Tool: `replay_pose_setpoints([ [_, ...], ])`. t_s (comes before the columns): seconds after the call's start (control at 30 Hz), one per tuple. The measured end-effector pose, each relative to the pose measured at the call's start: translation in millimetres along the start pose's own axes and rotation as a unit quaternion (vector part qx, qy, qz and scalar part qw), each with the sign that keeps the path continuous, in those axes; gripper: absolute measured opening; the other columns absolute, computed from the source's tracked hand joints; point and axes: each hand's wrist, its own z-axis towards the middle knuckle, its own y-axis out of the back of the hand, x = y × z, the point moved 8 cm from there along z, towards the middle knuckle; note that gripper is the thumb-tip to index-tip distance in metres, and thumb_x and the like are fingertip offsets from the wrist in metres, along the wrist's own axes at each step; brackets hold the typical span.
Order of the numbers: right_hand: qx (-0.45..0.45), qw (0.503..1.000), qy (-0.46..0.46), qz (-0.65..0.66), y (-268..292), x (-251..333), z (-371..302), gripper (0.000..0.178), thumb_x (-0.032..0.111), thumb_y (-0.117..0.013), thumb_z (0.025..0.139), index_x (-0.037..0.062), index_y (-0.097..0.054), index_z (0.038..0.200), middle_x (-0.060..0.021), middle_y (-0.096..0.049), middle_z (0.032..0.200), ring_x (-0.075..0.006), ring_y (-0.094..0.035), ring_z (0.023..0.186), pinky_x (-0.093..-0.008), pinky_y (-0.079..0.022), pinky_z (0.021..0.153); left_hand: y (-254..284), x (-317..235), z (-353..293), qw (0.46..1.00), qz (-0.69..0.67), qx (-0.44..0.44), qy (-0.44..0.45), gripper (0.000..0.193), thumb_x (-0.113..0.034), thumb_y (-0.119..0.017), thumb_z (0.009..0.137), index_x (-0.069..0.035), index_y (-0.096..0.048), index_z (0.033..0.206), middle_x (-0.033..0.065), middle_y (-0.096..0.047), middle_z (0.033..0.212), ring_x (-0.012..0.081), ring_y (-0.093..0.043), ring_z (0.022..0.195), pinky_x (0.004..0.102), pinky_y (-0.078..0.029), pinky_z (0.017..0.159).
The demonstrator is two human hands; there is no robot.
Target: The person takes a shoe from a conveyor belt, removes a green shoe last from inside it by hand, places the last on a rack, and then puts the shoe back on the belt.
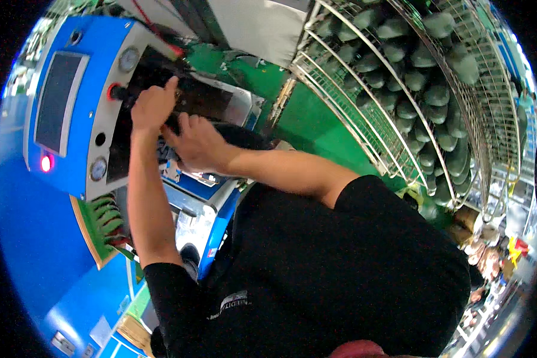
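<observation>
Bare hands [154, 108] [200, 143] at boxy, glossy-blue machine [96, 51]

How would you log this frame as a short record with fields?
Left hand: over the dark working area of a blue-and-silver metal machine; grip unclear
Right hand: close to the left hand, on its right; grip unclear
Machine front: dark rectangular screen, round dials, lit lamp
Right side: off-white metal wire rack holding dark grey elongated pieces
Floor: green

Fisheye bending, black corners, dim machine recess [152, 67] upper left, glowing indicator lamp [46, 163] left, glare and soft detail far right
</observation>
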Motion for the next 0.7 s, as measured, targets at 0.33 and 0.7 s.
replay_pose_setpoints([
  [0.33, -0.092, 0.995, 0.019, -0.037, 21.0, 13.9, -10.8, 0.054, 0.021, -0.053, 0.088, -0.0056, -0.054, 0.134, -0.0446, -0.051, 0.112, -0.0486, -0.055, 0.099, -0.0529, -0.045, 0.078, -22.5, 8.1, 16.4, 0.950, 0.159, 0.268, 0.015, 0.070, -0.062, -0.051, 0.088, -0.005, -0.064, 0.128, 0.0202, -0.056, 0.139, 0.0335, -0.049, 0.135, 0.0408, -0.037, 0.111],
  [0.7, -0.130, 0.990, 0.055, 0.003, 2.3, 15.3, -28.7, 0.053, 0.026, -0.053, 0.090, -0.0040, -0.052, 0.134, -0.0455, -0.051, 0.117, -0.0543, -0.055, 0.109, -0.0608, -0.046, 0.086, -25.4, 28.9, 7.6, 0.948, 0.186, 0.257, 0.033, 0.070, -0.061, -0.044, 0.094, -0.001, -0.066, 0.121, 0.0267, -0.059, 0.129, 0.0401, -0.053, 0.127, 0.0444, -0.042, 0.105],
])
